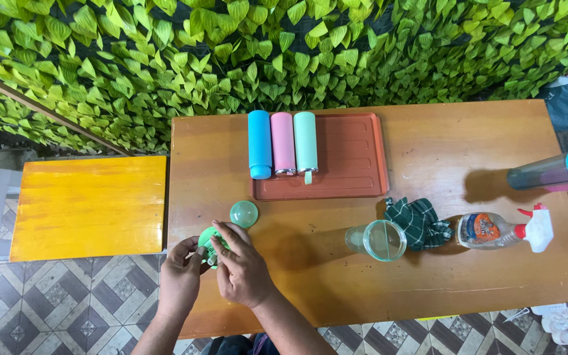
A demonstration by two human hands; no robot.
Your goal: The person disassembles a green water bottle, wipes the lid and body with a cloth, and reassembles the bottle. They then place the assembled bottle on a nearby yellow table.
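Both my hands meet at the near left corner of the brown wooden table. My left hand and my right hand together hold a small green lid part, pinched between the fingers. A round green dome cap lies on the table just beyond my right hand. A clear bottle body lies on its side to the right, its open mouth toward me. Three bottles, blue, pink and mint green, lie side by side on the red-brown tray.
A dark green checked cloth lies beside a spray bottle with a red and white trigger. A grey bottle with a blue cap is at the right edge. A yellow bench stands left; a leaf wall is behind.
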